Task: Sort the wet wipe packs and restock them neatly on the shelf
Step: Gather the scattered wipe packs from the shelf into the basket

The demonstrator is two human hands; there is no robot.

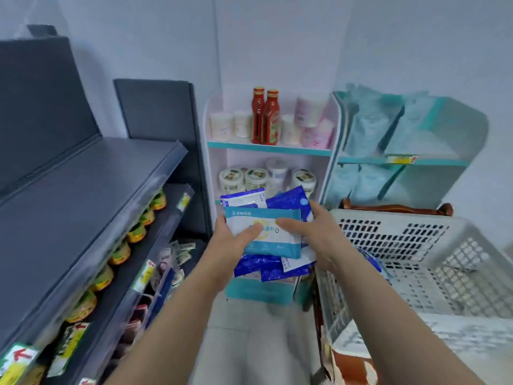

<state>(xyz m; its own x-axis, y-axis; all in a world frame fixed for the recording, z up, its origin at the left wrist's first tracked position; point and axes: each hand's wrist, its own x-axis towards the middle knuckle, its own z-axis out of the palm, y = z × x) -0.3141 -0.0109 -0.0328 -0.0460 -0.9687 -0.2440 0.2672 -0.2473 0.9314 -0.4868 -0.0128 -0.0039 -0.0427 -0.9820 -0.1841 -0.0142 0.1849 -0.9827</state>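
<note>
both forearms reach forward. left hand [230,243] and right hand [319,229] hold one loose stack of wet wipe packs [266,234] between them, in the air.

left hand: thumb laid over the top pack's face, fingers hidden under the stack. right hand: thumb on the same face, fingers wrapped round the stack's right edge. both hands are closed around the stack, neither is free.

stack is unsorted: a teal-and-white pack on top, dark blue packs [288,202] fanned out behind and below it, corners askew.

handling, judged: soft film pouches, light, and glossy, so likely slippery against each other. the middle ones could slide out if the squeeze eases. they should bend, not break. best hold looks like the long edges, thumb on the face and fingers beneath, squaring the edges before setting down.

just right of the right hand: white perforated basket [416,245].

left of the left hand: grey shelf [97,184], with rows of yellow-lidded jars [136,232] on its lower tier.

beyond the hands: small pale shelf [269,147] with two red bottles [265,115] and pale tubs. beyond the right hand: teal shelf [402,162] with pale blue bags.

which shelf takes the packs: cannot tell.
</note>
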